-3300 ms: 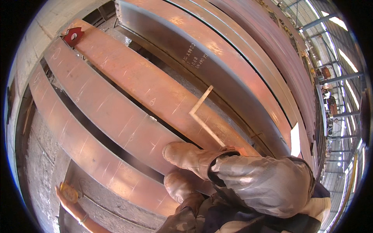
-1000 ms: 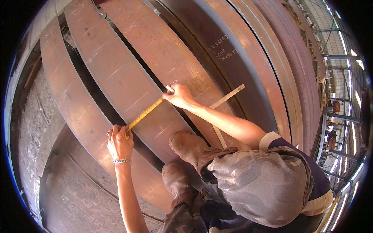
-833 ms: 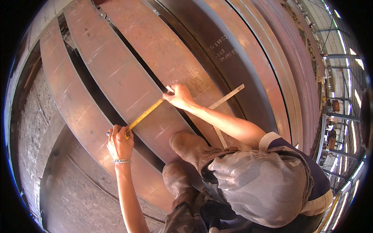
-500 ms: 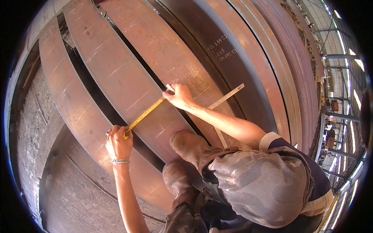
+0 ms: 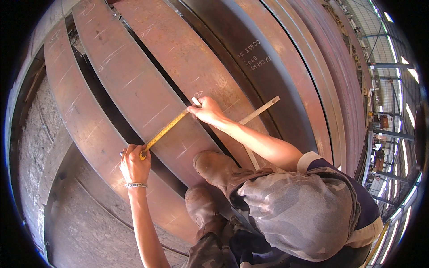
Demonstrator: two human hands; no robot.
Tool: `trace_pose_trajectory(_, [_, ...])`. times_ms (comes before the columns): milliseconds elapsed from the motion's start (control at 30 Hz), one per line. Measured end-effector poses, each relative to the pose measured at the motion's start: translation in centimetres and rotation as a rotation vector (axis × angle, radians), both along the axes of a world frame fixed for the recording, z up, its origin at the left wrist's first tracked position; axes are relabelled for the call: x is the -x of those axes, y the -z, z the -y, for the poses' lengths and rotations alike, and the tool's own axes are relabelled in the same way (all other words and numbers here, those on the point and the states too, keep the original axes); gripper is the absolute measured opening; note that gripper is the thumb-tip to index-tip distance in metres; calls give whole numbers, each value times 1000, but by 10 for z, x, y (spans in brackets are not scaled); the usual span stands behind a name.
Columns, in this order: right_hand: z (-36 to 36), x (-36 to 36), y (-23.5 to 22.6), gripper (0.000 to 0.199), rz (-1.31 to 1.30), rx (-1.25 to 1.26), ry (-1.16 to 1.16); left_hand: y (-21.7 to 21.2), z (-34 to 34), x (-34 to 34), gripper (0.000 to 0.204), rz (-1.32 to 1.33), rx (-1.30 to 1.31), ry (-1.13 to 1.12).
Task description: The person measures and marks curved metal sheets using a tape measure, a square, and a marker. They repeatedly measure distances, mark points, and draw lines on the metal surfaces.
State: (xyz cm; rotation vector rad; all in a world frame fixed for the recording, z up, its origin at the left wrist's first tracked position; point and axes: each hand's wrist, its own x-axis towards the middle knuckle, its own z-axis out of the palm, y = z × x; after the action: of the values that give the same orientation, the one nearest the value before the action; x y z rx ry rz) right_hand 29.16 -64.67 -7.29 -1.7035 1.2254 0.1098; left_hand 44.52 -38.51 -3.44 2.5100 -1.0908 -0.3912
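A yellow tape measure (image 5: 166,129) stretches across a rusty brown steel plate (image 5: 127,85) marked with white chalk lines. My left hand (image 5: 135,165), a chain bracelet at its wrist, is closed on the tape's near-left end, above the dark gap beside the plate. At the other end my right hand (image 5: 208,112) pinches the blade near the plate's far edge. A short whitish stick like chalk (image 5: 195,102) pokes out of the same fingers. Just right of that hand, partly under my forearm, lies a flat L-shaped square (image 5: 261,110).
More long steel plates (image 5: 174,38) lie side by side, with dark gaps between them. My boots (image 5: 214,167) rest on the plates near the middle. A dark plate with white lettering (image 5: 263,67) is farther right. Grey ground (image 5: 94,210) shows at lower left.
My left hand has shifted very slightly left with its end of the tape. The right hand stays at nearly the same spot, and the view has moved a little.
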Motion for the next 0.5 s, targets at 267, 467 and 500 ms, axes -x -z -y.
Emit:
trace_pose_trajectory(267, [3,-2,8,32,-1,60,-22,-1,1,-2,14,0,-31,-6])
trace_pose_trajectory(467, [5,-2,5,34,-40,112,-78,-3,3,-4,14,-10,-17,2])
trace_pose_trajectory(500, [6,-3,3,34,-67,111,-81,-4,3,-4,14,-27,-17,5])
